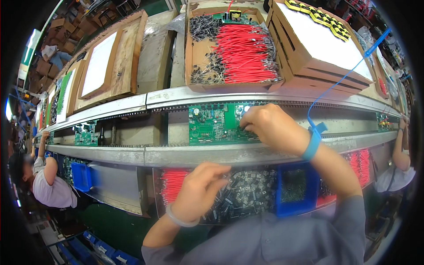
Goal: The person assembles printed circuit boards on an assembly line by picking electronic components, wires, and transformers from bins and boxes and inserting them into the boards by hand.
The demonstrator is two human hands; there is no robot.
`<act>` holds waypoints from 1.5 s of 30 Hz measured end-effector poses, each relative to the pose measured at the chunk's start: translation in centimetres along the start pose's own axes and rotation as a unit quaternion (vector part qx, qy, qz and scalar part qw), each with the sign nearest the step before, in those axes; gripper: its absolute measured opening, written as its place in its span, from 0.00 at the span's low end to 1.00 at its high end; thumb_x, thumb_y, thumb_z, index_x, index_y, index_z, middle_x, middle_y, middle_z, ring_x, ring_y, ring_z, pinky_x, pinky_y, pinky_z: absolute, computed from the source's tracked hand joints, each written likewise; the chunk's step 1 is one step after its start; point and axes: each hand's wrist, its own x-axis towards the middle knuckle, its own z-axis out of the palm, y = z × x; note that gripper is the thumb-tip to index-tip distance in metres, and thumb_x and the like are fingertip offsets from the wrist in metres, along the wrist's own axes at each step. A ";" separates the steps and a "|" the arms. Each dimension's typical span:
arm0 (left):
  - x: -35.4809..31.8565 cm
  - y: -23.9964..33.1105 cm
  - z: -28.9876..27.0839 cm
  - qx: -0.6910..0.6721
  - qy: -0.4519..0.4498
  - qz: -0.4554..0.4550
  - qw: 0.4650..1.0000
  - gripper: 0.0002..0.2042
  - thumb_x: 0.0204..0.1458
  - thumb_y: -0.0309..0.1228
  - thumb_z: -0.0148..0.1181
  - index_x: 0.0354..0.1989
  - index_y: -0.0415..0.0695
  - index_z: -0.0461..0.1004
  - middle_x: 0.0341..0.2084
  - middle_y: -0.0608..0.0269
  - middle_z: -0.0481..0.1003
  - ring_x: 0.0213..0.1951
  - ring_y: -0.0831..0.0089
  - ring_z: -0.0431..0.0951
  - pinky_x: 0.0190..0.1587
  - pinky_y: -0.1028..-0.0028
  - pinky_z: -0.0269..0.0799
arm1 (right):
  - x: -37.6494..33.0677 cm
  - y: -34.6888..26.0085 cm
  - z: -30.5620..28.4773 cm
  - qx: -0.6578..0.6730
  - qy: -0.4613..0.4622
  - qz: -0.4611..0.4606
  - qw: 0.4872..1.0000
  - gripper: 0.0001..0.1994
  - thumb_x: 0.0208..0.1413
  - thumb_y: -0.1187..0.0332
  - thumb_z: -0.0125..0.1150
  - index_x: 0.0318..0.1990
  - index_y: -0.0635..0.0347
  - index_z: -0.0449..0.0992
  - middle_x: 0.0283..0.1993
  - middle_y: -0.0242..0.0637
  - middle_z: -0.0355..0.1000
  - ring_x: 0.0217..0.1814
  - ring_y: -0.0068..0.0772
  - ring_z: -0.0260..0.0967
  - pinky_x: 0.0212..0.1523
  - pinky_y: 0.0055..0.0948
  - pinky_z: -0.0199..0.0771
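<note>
A green circuit board (212, 123) lies on the conveyor track in front of me. My right hand (269, 126), with a blue wrist strap (312, 143) and its blue coiled cord, rests fingertips down on the board's right part, fingers curled; any small part between them is hidden. My left hand (201, 187), wearing a pale bangle, reaches into the tray of small black components (247, 194) below the track, fingers pinched among them. Red wire pieces (172, 183) lie at the tray's left.
A blue bin (295, 187) of dark parts sits by my right forearm. Cardboard boxes hold red wires (245, 53) and yellow parts (322, 17) beyond the track. Another board (85, 134) lies further left. Other people work at left (48, 181) and right (397, 159).
</note>
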 end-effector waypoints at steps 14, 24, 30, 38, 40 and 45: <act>-0.1 -1.4 0.1 -0.096 0.102 -0.043 0.989 0.14 0.58 0.21 0.65 0.52 0.35 0.75 0.34 0.54 0.81 0.37 0.76 0.82 0.39 0.75 0.79 | -0.6 -1.5 0.9 -0.094 -0.004 -0.035 0.995 0.09 0.49 0.79 0.60 0.39 0.66 0.76 0.35 0.47 0.75 0.35 0.54 0.77 0.35 0.44 0.79; 0.0 -0.9 -1.3 -0.035 0.092 -0.073 0.992 0.12 0.59 0.13 0.58 0.52 0.30 0.74 0.47 0.54 0.78 0.47 0.70 0.81 0.51 0.74 0.78 | -0.8 -2.2 0.5 -0.133 -0.017 -0.055 0.989 0.06 0.49 0.76 0.58 0.34 0.65 0.70 0.33 0.48 0.71 0.35 0.54 0.76 0.35 0.45 0.79; 1.5 -1.2 -2.7 0.083 0.161 0.051 0.982 0.13 0.53 0.12 0.62 0.47 0.34 0.80 0.43 0.56 0.77 0.42 0.70 0.79 0.49 0.74 0.76 | -1.5 -2.0 -0.2 -0.144 -0.016 -0.054 0.988 0.06 0.47 0.77 0.60 0.35 0.65 0.73 0.34 0.47 0.74 0.36 0.51 0.79 0.36 0.42 0.82; 5.2 -1.5 -4.3 0.252 0.180 0.053 0.949 0.07 0.53 0.18 0.63 0.40 0.36 0.76 0.36 0.49 0.76 0.38 0.50 0.78 0.41 0.62 0.74 | -1.9 -1.7 0.3 -0.149 0.011 -0.077 0.986 0.08 0.44 0.76 0.60 0.33 0.64 0.70 0.32 0.45 0.70 0.33 0.47 0.77 0.33 0.40 0.80; 5.6 -1.9 -4.2 0.260 0.180 0.057 0.947 0.08 0.53 0.18 0.63 0.41 0.36 0.76 0.36 0.49 0.76 0.38 0.50 0.78 0.41 0.62 0.74 | -1.9 -1.6 0.6 -0.157 0.022 -0.078 0.984 0.08 0.44 0.76 0.60 0.33 0.64 0.71 0.32 0.44 0.70 0.33 0.45 0.77 0.32 0.38 0.80; 6.1 -1.8 -4.2 0.300 0.188 0.067 0.933 0.09 0.52 0.16 0.63 0.41 0.36 0.76 0.36 0.50 0.76 0.38 0.50 0.78 0.41 0.62 0.74 | -2.0 -1.4 1.1 -0.157 0.046 -0.085 0.983 0.07 0.42 0.75 0.60 0.31 0.61 0.71 0.30 0.41 0.71 0.33 0.40 0.77 0.31 0.34 0.80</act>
